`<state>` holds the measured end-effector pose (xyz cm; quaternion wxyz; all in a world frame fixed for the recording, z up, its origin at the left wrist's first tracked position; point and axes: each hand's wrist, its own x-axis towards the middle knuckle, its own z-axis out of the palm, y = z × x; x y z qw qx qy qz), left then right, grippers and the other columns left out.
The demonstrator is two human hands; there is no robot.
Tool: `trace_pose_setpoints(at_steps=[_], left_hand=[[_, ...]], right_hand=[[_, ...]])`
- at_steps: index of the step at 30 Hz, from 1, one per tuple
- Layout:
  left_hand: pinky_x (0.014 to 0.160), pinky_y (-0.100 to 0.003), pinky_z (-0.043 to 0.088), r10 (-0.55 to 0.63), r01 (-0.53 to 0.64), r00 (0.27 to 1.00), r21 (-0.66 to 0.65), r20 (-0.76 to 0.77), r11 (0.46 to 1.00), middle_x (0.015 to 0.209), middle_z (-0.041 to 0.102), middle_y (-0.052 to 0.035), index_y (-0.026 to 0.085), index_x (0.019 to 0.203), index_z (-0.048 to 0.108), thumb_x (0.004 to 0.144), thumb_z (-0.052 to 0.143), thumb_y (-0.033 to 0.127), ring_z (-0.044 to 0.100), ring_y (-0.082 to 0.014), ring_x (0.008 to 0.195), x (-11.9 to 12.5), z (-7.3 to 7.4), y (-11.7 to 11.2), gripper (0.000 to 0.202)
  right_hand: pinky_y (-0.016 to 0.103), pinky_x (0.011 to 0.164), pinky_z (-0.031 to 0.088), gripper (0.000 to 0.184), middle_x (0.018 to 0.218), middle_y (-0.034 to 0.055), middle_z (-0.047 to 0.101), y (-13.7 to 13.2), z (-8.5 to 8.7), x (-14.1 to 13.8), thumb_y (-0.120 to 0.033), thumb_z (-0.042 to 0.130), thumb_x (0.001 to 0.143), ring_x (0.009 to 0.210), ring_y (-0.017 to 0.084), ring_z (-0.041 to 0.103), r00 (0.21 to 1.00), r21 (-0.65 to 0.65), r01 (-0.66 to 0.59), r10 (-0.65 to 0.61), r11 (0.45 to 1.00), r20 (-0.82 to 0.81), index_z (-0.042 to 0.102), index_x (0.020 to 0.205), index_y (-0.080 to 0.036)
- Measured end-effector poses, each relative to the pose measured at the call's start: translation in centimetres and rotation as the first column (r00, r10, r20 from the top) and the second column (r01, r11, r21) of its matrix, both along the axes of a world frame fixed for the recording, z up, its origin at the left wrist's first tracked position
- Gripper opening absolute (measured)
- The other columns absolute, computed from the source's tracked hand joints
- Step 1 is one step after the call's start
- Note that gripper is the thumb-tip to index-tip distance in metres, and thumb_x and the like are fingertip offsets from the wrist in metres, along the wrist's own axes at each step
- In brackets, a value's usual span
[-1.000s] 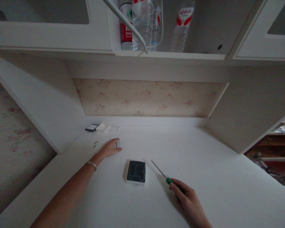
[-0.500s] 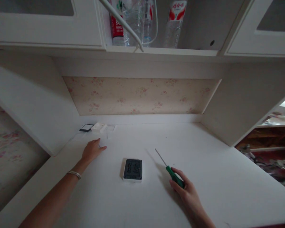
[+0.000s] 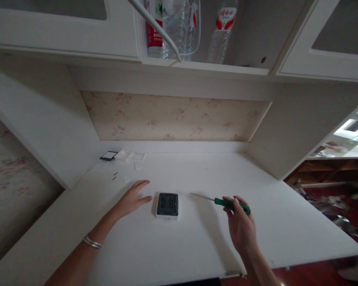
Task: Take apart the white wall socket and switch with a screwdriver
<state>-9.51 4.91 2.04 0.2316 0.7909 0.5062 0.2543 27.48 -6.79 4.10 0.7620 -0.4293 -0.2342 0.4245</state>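
Observation:
A black, square wall-socket-like unit (image 3: 167,205) with a white base lies on the white desktop (image 3: 197,246). To its left is my left hand (image 3: 134,198), fingers apart and holding nothing, a short gap from the unit. On the other side, my right hand (image 3: 240,222) grips the green handle of a screwdriver (image 3: 226,203), whose thin metal shaft points left toward the unit without touching it. Beyond my left hand lie two small screws (image 3: 115,176).
At the back left corner sit a black frame (image 3: 108,155), a white box-like part (image 3: 124,155) and a clear frame (image 3: 139,157). Overhead, a cabinet shelf (image 3: 203,65) holds several plastic bottles (image 3: 223,31), and a white cable (image 3: 161,31) hangs in front.
My left hand has moved from the back left toward the black unit, and two screws now show behind it. The screwdriver has turned closer to level, pointing left.

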Motion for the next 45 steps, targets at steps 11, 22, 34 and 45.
trace_pose_setpoints(at_steps=[11,22,34,45], left_hand=[[0.115,-0.041,0.025,-0.086,0.102,0.989,-0.133,0.121,0.986,0.148,0.037,-0.0103,0.023,0.142,0.037,0.069,0.075,0.041,0.031,-0.0264,0.138,5.0,-2.2,-4.8,0.085],[0.112,-0.039,0.031,0.027,-0.028,0.996,0.017,0.089,0.999,0.142,0.047,-0.0074,0.023,0.135,0.045,0.074,0.071,0.047,0.044,-0.0243,0.130,7.9,-2.8,-4.2,0.070],[0.107,-0.040,0.041,0.083,-0.084,0.996,0.164,0.014,0.983,0.144,0.046,-0.0053,0.024,0.135,0.047,0.081,0.064,0.049,0.048,-0.0250,0.128,8.5,-3.3,-4.5,0.062],[0.103,-0.039,0.044,0.088,-0.084,0.996,0.197,-0.011,0.977,0.144,0.045,-0.0056,0.023,0.138,0.044,0.083,0.063,0.048,0.049,-0.0249,0.127,8.4,-3.3,-4.2,0.063]], right_hand=[[0.026,0.052,0.040,0.032,0.061,-0.0049,0.043,1.9,7.7,-7.6,-0.051,0.053,0.086,0.052,0.011,0.044,0.959,0.161,-0.229,0.251,0.960,-0.132,0.049,0.070,-0.023],[0.023,0.047,0.034,0.023,0.052,-0.0053,0.048,6.9,8.7,-12.8,-0.028,0.059,0.078,0.047,0.009,0.043,0.927,0.226,-0.376,0.369,0.899,0.073,0.047,0.060,-0.020],[0.022,0.044,0.033,0.020,0.050,-0.0058,0.047,9.6,7.0,-14.4,-0.026,0.059,0.075,0.045,0.008,0.041,0.883,0.150,-0.448,0.410,0.882,0.229,0.048,0.059,-0.020],[0.022,0.043,0.034,0.019,0.051,-0.0054,0.048,10.8,7.6,-14.6,-0.026,0.057,0.076,0.044,0.008,0.042,0.858,0.157,-0.480,0.424,0.863,0.291,0.048,0.060,-0.021]])
